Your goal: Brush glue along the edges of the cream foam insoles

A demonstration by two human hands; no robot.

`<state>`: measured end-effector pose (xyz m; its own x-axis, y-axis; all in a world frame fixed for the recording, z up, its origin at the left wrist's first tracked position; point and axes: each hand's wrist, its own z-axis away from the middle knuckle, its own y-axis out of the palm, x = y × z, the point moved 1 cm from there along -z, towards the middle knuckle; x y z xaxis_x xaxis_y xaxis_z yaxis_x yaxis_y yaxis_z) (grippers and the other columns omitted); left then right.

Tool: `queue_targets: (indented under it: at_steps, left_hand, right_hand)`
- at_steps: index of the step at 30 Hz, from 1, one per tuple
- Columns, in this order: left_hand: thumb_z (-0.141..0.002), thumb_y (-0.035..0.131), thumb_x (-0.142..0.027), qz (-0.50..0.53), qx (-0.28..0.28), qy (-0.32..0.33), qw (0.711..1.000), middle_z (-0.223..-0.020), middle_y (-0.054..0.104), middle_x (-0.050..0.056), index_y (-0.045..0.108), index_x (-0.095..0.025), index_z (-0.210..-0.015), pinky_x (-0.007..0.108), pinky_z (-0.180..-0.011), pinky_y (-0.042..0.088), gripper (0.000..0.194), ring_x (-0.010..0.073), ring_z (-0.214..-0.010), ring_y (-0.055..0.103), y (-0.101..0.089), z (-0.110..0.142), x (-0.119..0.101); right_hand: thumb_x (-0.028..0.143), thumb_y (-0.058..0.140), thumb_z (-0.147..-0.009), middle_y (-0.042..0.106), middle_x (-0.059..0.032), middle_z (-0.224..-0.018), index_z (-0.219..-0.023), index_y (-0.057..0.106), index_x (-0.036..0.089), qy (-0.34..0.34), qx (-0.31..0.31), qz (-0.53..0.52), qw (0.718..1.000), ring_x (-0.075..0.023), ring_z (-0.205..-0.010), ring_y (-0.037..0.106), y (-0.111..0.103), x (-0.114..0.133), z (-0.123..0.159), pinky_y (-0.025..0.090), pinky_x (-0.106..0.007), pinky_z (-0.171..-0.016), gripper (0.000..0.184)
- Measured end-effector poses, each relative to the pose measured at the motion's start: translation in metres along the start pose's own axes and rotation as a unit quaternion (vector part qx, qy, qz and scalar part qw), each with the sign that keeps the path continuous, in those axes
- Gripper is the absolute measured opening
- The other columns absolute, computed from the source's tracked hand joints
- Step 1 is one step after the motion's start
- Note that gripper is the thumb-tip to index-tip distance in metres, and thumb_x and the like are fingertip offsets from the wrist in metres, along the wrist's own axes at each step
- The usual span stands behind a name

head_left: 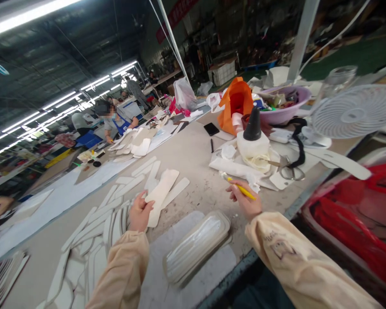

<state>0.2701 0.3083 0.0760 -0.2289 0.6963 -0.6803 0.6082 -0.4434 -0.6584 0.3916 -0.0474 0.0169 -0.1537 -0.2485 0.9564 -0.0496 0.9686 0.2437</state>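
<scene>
My left hand (139,212) pinches the lower left edge of a pale, curved flat piece (164,191) between thumb and fingers. Beneath that piece, another pale strip (177,192) rests on the table. A slim brush with a yellow handle (246,192) is gripped in my right hand (248,203), its whitish, coated tip pointing up and left. Between my forearms lies a stack of long rounded pieces (197,246), the top one shiny as if wet. Many similar pale strips (96,229) spread over the table left of my left hand.
Behind my right hand stand a white bottle with a black cone top (252,139), scissors (292,171), an orange bag (233,107), a purple basin (284,107) and a fan (357,112). A phone (211,128) lies farther back. A red-lined bin (357,214) is at right. A co-worker (117,122) sits across.
</scene>
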Motion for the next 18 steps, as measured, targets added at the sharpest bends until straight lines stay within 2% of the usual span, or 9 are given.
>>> queue_targets:
  at_steps: [2,5,7,10,11,13,15,18]
  left_hand:
    - [-0.07,0.068,-0.04,0.107,0.019,-0.048,0.993,-0.081,0.068,0.001,0.058,-0.017,-0.115,0.028,-0.057,0.053,0.052,0.0156,-0.066,0.062,-0.014,0.019,-0.023]
    - [-0.066,0.072,-0.039,0.181,0.057,-0.103,0.976,-0.082,0.069,0.001,0.062,-0.017,-0.101,0.025,-0.055,0.052,0.043,0.015,-0.068,0.062,-0.032,0.057,-0.049]
    - [-0.065,0.074,-0.038,0.197,0.081,-0.145,0.966,-0.079,0.068,0.0,0.063,-0.017,-0.095,0.025,-0.056,0.052,0.039,0.0146,-0.068,0.061,-0.038,0.083,-0.058]
    - [-0.064,0.073,-0.039,0.198,0.127,-0.204,0.95,-0.075,0.067,0.0,0.063,-0.016,-0.088,0.025,-0.057,0.053,0.034,0.0145,-0.067,0.061,-0.037,0.117,-0.06]
    - [-0.065,0.073,-0.039,0.2,0.141,-0.22,0.944,-0.075,0.066,0.0,0.063,-0.016,-0.088,0.026,-0.058,0.053,0.033,0.0145,-0.067,0.061,-0.036,0.127,-0.059]
    - [-0.066,0.071,-0.039,0.213,0.164,-0.245,0.931,-0.074,0.066,0.0,0.064,-0.016,-0.088,0.025,-0.058,0.052,0.032,0.0137,-0.067,0.06,-0.032,0.141,-0.058]
    - [-0.067,0.071,-0.038,0.223,0.181,-0.263,0.921,-0.07,0.064,-0.001,0.063,-0.016,-0.088,0.023,-0.056,0.05,0.031,0.0124,-0.065,0.059,-0.029,0.151,-0.056]
    - [-0.066,0.07,-0.039,0.209,0.187,-0.274,0.92,-0.059,0.057,-0.005,0.061,-0.016,-0.085,0.02,-0.047,0.042,0.032,0.0107,-0.055,0.056,-0.026,0.161,-0.05]
  right_hand:
    - [0.054,0.059,-0.08,0.068,-0.0055,-0.086,-0.098,0.062,0.022,-0.007,0.018,0.011,1.0,-0.0151,-0.062,0.062,0.003,0.001,0.003,0.05,-0.028,-0.053,0.037]
    - [0.056,0.06,-0.078,0.067,-0.0079,-0.101,-0.097,0.059,0.022,0.011,0.063,0.013,0.998,-0.0187,-0.076,0.066,0.008,0.006,0.01,0.054,-0.032,-0.065,0.039]
    - [0.057,0.061,-0.077,0.065,-0.0091,-0.11,-0.099,0.056,0.023,0.03,0.094,0.001,0.995,-0.021,-0.084,0.067,0.011,0.012,0.017,0.055,-0.035,-0.072,0.041]
    - [0.055,0.063,-0.076,0.061,-0.0097,-0.117,-0.101,0.051,0.024,0.074,0.155,-0.041,0.984,-0.0227,-0.088,0.066,0.015,0.021,0.029,0.055,-0.037,-0.074,0.042]
    - [0.053,0.065,-0.075,0.061,-0.0091,-0.114,-0.102,0.05,0.025,0.088,0.175,-0.052,0.979,-0.023,-0.088,0.067,0.017,0.023,0.033,0.055,-0.037,-0.074,0.042]
    - [0.05,0.069,-0.073,0.064,-0.0053,-0.095,-0.099,0.049,0.026,0.106,0.188,-0.055,0.975,-0.0223,-0.079,0.066,0.019,0.025,0.04,0.056,-0.037,-0.069,0.04]
    - [0.046,0.072,-0.069,0.058,0.001,-0.07,-0.092,0.049,0.027,0.1,0.151,-0.025,0.983,-0.0196,-0.063,0.062,0.02,0.024,0.044,0.054,-0.035,-0.061,0.038]
    - [0.046,0.073,-0.067,0.048,0.005,-0.06,-0.083,0.049,0.026,0.042,0.104,0.053,0.992,-0.0149,-0.05,0.049,0.019,0.022,0.048,0.047,-0.03,-0.051,0.035]
